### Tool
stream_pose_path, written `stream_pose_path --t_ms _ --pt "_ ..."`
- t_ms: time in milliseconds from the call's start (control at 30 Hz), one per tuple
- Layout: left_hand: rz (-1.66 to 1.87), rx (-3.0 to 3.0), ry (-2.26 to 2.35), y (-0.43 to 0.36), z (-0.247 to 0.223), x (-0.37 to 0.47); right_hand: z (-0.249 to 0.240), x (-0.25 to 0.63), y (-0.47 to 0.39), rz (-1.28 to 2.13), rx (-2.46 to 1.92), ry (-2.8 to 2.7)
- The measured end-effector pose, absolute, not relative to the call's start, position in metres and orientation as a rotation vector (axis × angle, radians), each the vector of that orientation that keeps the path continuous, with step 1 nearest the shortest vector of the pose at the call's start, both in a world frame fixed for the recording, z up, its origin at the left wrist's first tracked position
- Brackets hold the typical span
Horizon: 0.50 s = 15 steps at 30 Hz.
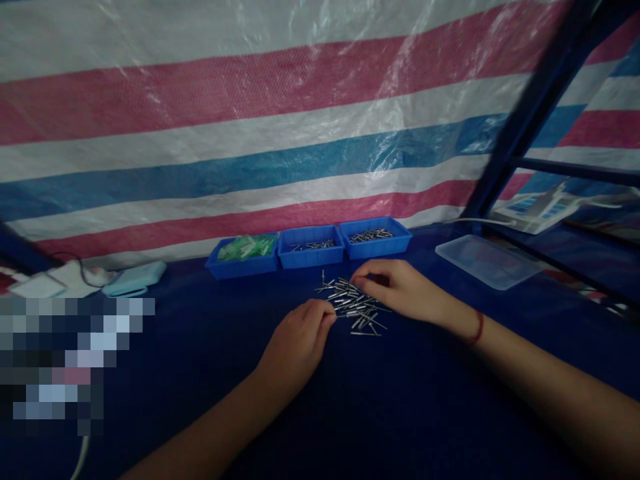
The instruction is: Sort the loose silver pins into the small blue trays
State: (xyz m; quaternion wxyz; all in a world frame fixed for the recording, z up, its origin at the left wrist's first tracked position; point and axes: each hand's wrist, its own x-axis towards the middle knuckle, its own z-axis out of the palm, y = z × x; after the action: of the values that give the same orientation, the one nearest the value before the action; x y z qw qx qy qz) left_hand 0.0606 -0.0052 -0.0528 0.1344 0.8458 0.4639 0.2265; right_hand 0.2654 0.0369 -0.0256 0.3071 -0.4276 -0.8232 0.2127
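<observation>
A loose pile of thin metal rivets lies on the dark blue table. At the pile's left edge, my left hand has thumb and forefinger pinched together on a rivet whose end sticks out to the right. My right hand is at the upper right of the pile, its thumb and forefinger curled together at the rivets; what lies between the fingertips is too small to make out. Behind the pile, a blue bin and another blue bin hold similar metal pieces.
A third blue bin at the left holds green plastic bags. Right of the bins lies a translucent plastic lid. A light blue case sits at the back left. Striped sheeting hangs behind, with a dark metal frame at right.
</observation>
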Motion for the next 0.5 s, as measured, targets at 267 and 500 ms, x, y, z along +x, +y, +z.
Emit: stream_pose_path --t_ms 267,500 --pt "1.119 2.269 1.223 -0.007 -0.043 0.054 -0.027 0.241 0.011 0.735 -0.923 -2.27" --pt "1.239 1.972 1.162 -0.009 -0.045 0.056 -0.03 0.235 0.007 0.998 -0.84 -2.092"
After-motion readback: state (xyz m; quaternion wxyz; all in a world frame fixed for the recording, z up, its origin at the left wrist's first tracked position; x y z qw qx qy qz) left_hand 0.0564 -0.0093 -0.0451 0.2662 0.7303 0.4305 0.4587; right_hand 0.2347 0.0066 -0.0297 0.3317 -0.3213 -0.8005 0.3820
